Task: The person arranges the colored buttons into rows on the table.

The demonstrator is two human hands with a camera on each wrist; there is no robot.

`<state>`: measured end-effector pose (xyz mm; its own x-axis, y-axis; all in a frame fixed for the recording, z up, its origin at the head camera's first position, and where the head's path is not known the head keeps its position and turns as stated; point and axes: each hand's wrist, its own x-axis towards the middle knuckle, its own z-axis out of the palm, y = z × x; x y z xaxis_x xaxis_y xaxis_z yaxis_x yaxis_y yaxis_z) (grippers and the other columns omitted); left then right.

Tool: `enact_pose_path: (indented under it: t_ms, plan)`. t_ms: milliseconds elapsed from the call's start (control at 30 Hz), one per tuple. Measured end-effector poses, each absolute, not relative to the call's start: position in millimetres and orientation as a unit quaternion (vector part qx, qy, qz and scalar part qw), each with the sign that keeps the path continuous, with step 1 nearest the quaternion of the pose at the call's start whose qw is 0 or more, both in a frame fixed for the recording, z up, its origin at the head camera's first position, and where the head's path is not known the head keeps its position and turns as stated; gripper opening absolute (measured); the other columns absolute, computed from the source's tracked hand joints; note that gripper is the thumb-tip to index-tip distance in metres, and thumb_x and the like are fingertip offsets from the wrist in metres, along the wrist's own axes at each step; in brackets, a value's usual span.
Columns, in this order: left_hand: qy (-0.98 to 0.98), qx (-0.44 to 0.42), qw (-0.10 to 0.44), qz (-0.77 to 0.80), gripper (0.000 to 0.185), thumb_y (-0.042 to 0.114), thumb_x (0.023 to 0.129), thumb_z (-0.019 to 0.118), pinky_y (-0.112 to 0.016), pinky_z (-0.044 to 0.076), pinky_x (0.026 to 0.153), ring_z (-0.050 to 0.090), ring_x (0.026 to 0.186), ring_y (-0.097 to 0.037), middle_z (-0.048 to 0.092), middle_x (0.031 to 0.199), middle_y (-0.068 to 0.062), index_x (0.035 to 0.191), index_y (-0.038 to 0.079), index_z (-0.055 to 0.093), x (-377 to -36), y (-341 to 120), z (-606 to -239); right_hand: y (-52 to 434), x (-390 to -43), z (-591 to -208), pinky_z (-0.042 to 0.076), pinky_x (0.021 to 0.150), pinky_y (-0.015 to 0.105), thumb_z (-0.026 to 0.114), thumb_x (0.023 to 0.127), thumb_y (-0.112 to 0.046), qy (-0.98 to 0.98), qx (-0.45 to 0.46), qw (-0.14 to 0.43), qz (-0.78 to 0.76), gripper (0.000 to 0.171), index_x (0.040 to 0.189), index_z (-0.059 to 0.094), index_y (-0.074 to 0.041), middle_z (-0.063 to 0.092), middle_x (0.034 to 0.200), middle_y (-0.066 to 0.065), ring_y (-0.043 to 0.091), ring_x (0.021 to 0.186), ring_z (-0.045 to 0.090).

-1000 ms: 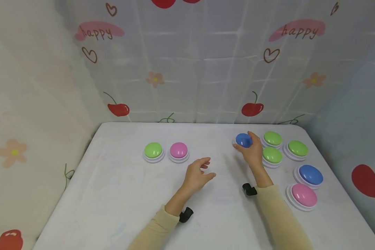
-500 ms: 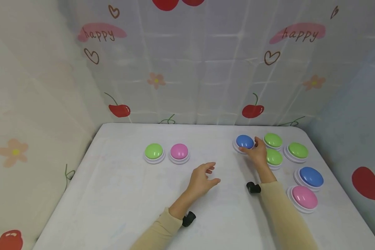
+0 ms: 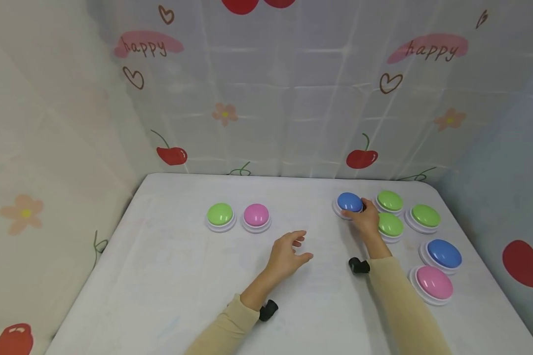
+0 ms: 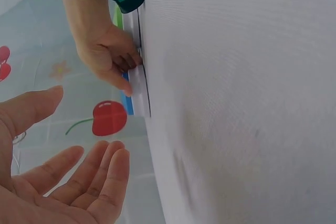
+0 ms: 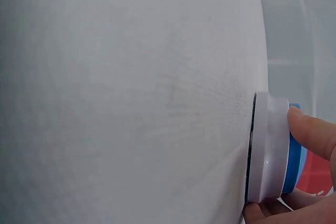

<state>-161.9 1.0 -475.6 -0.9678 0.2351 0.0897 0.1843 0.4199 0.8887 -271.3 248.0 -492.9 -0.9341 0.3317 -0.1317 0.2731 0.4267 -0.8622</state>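
A blue push button (image 3: 349, 202) with a white round base stands upright at the back right of the white table. My right hand (image 3: 366, 222) holds it from the right, thumb at the near side. In the right wrist view the thumb lies against the edge of the blue dome (image 5: 296, 156), and fingers touch the lower side of the white base (image 5: 269, 150). My left hand (image 3: 285, 256) hovers over the middle of the table, fingers relaxed and apart, holding nothing; the left wrist view shows its open palm (image 4: 68, 192).
Right of my right hand stand green buttons (image 3: 390, 200), (image 3: 425, 216) and a partly covered green button (image 3: 390, 225). Nearer are a blue button (image 3: 444, 254) and a pink button (image 3: 434, 283). A green button (image 3: 219, 214) and a pink button (image 3: 256, 215) stand at the left.
My right hand has shifted rightward around the blue button, uncovering more of its white base. The left hand has drifted slightly right. The buttons stay put.
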Motion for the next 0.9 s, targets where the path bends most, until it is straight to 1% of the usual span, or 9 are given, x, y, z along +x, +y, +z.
enact_pose_path:
  t_ms: [133,367,600,733,900]
  plan:
    - [0.844,0.119,0.028,0.522,0.054,0.011,0.078,0.079,-0.029,0.056,0.085,0.064,0.101,-0.026,0.067,0.116,-0.016,0.129,0.002,0.061,-162,1,-476,248,-272,-493,0.025,0.120,0.050,0.070,0.087,-0.009,-0.843,-0.180,0.032,0.506,0.080,0.150,0.024,0.007,0.028,0.155,0.029,0.041,0.145,0.028]
    - [0.846,0.121,0.021,0.518,0.054,0.010,0.078,0.079,-0.028,0.056,0.083,0.064,0.099,-0.026,0.068,0.114,-0.016,0.128,0.000,0.061,-163,2,-479,248,-273,-493,0.027,0.119,0.050,0.071,0.086,-0.008,-0.840,-0.187,0.037,0.509,0.080,0.150,0.026,0.007,0.031,0.154,0.029,0.041,0.144,0.030]
    - [0.851,0.114,0.014,0.512,0.052,0.014,0.081,0.078,-0.029,0.056,0.084,0.064,0.100,-0.026,0.068,0.115,-0.016,0.128,0.001,0.061,-166,3,-481,247,-269,-490,0.030,0.118,0.049,0.073,0.086,-0.010,-0.844,-0.195,0.040,0.498,0.080,0.150,0.028,0.005,0.034,0.153,0.028,0.040,0.142,0.034]
    - [0.852,0.110,-0.009,0.512,0.053,0.015,0.082,0.078,-0.031,0.057,0.085,0.064,0.102,-0.028,0.067,0.116,-0.018,0.129,-0.001,0.060,-173,3,-482,242,-262,-482,0.032,0.117,0.050,0.074,0.085,-0.010,-0.846,-0.174,0.030,0.504,0.080,0.151,0.029,0.003,0.035,0.153,0.027,0.040,0.141,0.035]
    - [0.851,0.108,-0.027,0.514,0.058,0.018,0.084,0.077,-0.038,0.057,0.089,0.062,0.111,-0.034,0.062,0.126,-0.019,0.134,0.000,0.056,-186,2,-484,230,-251,-472,0.034,0.116,0.048,0.075,0.084,-0.009,-0.848,-0.125,0.011,0.515,0.080,0.150,0.032,0.002,0.037,0.152,0.026,0.040,0.141,0.036]
